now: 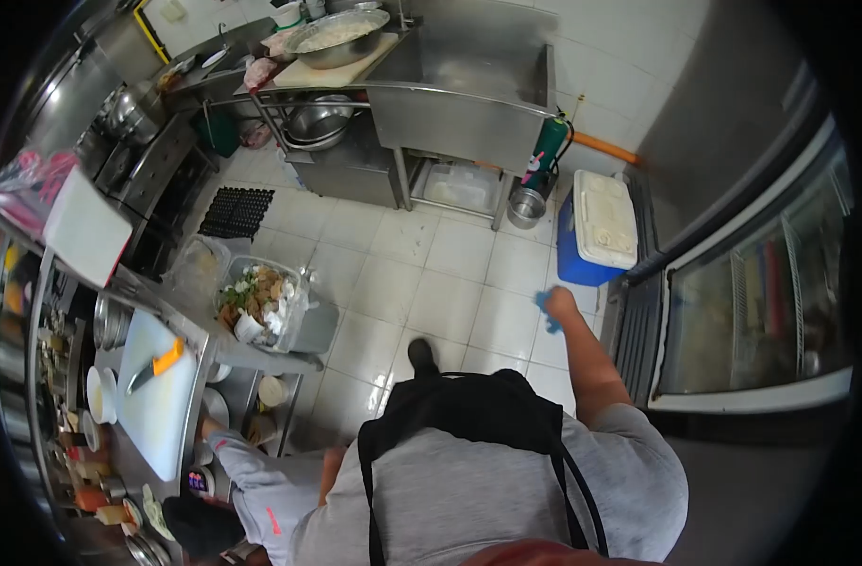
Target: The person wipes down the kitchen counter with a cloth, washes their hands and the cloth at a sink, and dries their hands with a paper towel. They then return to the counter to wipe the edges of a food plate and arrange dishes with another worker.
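My right hand is closed around a crumpled blue cloth, low beside the blue cooler with a white lid. The cloth sticks out on the left side of the fist. My left hand is not visible; only a bit of bare arm shows at the left edge of my grey shirt. Below my torso, one black shoe stands on the white floor tiles. To the right of my arm is a glass-door fridge.
A co-worker in a grey sleeve leans by the left counter, near a cutting board with an orange-handled knife. An open waste bin stands nearby. Ahead are a steel sink, a metal pot and a green extinguisher.
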`<control>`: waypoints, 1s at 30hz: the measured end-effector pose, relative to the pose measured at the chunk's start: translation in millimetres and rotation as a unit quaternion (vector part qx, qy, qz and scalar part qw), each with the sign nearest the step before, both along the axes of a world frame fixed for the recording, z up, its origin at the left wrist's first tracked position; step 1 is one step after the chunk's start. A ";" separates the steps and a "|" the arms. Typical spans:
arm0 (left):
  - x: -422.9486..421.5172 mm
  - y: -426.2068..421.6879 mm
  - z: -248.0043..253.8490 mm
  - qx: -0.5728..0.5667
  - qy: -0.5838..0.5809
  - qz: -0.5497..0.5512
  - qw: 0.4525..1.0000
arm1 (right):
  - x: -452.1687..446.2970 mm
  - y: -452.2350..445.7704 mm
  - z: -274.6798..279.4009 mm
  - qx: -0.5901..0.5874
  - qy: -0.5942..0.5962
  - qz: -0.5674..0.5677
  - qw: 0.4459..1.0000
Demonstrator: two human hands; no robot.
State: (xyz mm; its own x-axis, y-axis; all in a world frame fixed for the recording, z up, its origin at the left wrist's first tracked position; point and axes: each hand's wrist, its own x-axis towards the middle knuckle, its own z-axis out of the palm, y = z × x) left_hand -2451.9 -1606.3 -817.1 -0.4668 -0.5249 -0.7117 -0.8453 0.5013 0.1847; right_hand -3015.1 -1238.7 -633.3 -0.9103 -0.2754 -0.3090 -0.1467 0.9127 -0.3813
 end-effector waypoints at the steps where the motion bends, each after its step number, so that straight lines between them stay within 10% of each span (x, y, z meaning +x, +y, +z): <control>1: -14.3 -6.1 -1.8 0.003 0.006 0.023 1.000 | -33.9 -21.1 -29.4 -0.084 0.084 0.030 0.992; 10: -263.9 -179.2 11.8 -0.126 0.181 -0.113 0.969 | -192.8 -139.5 33.3 -0.212 0.146 -0.099 0.961; 14: -469.1 -302.9 40.5 -0.199 0.229 -0.328 0.895 | -278.8 -149.3 99.6 -0.457 0.085 -0.269 0.843; 15: -512.0 -327.3 14.2 -0.202 0.367 -0.180 0.890 | -304.9 -155.1 110.2 -0.532 0.065 -0.260 0.803; 16: -562.7 -297.7 100.0 -0.125 0.334 -0.006 0.934 | -331.9 -160.9 119.4 -0.604 0.046 -0.250 0.755; 21: -715.6 -296.2 174.1 -0.004 0.407 0.036 0.913 | -457.8 -230.7 153.1 -0.691 -0.059 -0.221 0.686; 27: -684.2 -316.7 70.4 -0.102 0.241 0.026 0.965 | -622.4 -369.8 123.8 -0.696 -0.226 -0.198 0.652; 30: -598.5 -325.5 13.3 -0.059 -0.005 -0.231 0.971 | -687.2 -453.2 124.2 -0.674 -0.288 -0.156 0.663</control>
